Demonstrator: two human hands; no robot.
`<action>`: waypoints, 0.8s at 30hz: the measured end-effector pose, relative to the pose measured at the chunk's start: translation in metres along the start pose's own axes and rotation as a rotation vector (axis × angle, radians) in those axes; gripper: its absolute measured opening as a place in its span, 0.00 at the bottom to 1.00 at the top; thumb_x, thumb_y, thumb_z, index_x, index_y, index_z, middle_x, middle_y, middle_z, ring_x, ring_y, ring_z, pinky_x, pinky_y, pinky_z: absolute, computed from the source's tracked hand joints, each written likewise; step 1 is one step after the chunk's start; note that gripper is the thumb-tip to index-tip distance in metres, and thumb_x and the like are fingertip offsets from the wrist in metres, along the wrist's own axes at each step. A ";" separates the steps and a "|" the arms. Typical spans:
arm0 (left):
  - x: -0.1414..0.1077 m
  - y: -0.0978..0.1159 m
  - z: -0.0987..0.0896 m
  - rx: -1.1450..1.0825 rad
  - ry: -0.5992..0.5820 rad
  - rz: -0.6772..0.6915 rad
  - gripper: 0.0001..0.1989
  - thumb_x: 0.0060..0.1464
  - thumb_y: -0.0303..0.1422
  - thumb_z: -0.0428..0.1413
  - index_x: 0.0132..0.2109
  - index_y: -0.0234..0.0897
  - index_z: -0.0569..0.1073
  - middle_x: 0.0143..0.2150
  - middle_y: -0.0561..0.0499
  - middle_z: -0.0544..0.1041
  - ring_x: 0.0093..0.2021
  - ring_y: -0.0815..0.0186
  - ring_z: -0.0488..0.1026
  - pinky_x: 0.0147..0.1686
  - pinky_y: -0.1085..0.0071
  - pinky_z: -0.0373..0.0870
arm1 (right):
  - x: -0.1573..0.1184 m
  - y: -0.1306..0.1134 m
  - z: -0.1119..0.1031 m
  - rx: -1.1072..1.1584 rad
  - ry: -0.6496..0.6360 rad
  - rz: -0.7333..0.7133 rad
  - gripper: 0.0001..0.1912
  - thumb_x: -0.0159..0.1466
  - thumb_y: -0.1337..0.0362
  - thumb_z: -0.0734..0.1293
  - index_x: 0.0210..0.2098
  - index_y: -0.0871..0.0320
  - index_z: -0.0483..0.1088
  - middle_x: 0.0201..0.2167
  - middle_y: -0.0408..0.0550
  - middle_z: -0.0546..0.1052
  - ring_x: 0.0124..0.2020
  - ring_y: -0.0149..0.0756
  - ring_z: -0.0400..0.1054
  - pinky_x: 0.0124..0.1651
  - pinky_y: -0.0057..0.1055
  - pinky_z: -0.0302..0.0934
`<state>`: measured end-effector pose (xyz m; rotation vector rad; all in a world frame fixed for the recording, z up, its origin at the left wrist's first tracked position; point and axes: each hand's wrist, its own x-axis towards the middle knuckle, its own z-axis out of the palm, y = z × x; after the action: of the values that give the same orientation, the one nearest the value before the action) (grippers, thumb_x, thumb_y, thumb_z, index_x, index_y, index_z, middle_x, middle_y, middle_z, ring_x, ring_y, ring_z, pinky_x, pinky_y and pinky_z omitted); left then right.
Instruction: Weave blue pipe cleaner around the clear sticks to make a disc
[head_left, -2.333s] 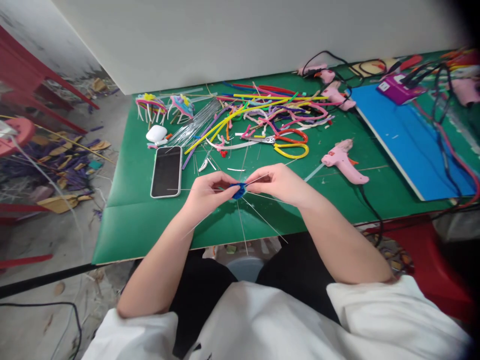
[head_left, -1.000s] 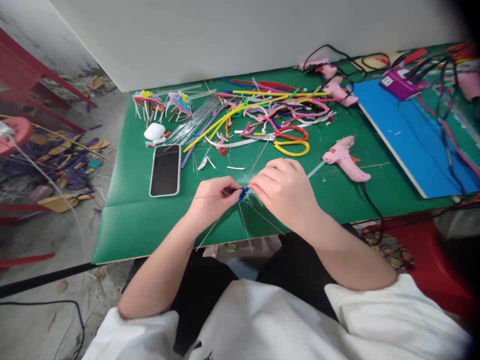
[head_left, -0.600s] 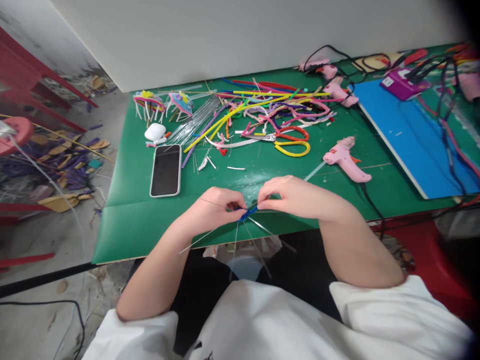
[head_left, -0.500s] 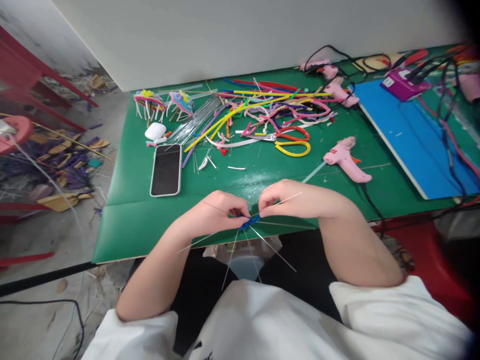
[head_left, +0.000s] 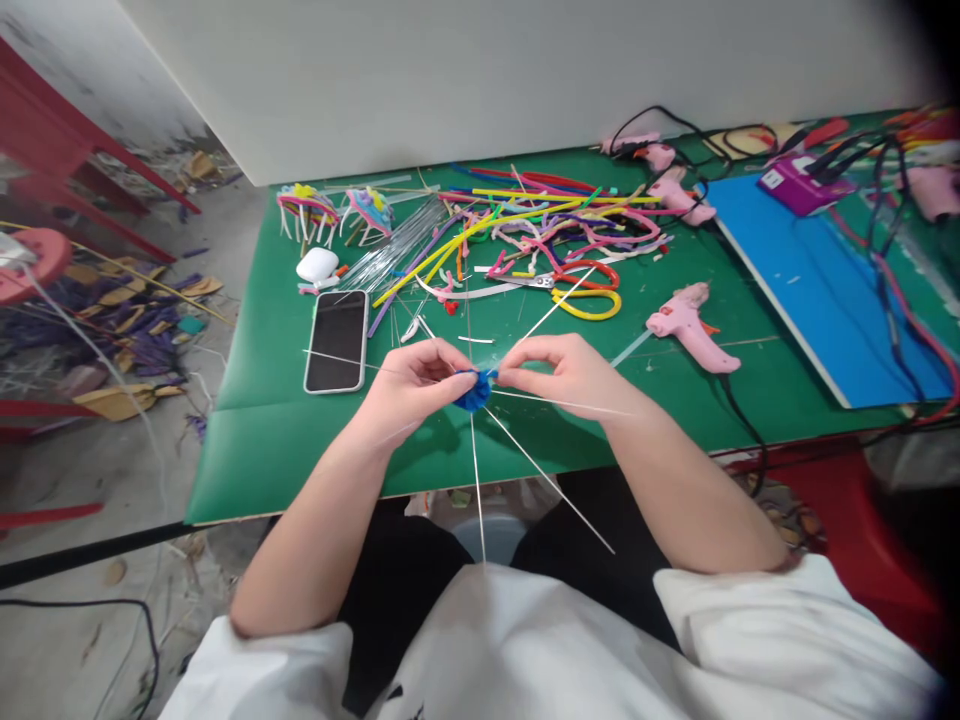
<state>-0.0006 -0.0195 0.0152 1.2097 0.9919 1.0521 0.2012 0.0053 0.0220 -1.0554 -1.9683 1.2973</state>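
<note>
A round blue fuzzy piece (head_left: 473,392) with several thin pale wires spreading from it like spokes is held above the front of the green table (head_left: 285,440). My left hand (head_left: 422,378) pinches its left side between thumb and fingers. At the right side of the piece, my right hand (head_left: 546,368) has thumb and fingertips closed on a short blue end. One wire runs down over the table edge, others slant right and up. A phone (head_left: 336,342) lies left of my left hand.
Behind my hands lie scissors (head_left: 587,290), colourful fuzzy stems (head_left: 540,225), clear sticks (head_left: 394,248) and a white case (head_left: 316,264). A pink glue gun (head_left: 694,328) rests at right, near a blue board (head_left: 817,290) and purple power block (head_left: 805,184). Two small decorated pieces stand back left.
Both hands have lifted away from my body with the blue piece. It is now tilted so its round face shows, with wires fanning out on more sides.
</note>
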 end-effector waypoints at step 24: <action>-0.002 -0.004 0.014 0.267 0.193 0.109 0.08 0.46 0.33 0.62 0.35 0.35 0.77 0.32 0.51 0.78 0.30 0.71 0.75 0.30 0.77 0.74 | -0.001 0.002 0.021 -0.121 0.302 -0.186 0.06 0.58 0.61 0.69 0.31 0.57 0.76 0.30 0.45 0.78 0.32 0.32 0.71 0.37 0.30 0.63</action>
<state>0.0126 -0.0244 0.0130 1.4104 1.2578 1.1651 0.1856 -0.0051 0.0123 -1.0292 -1.8795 0.8735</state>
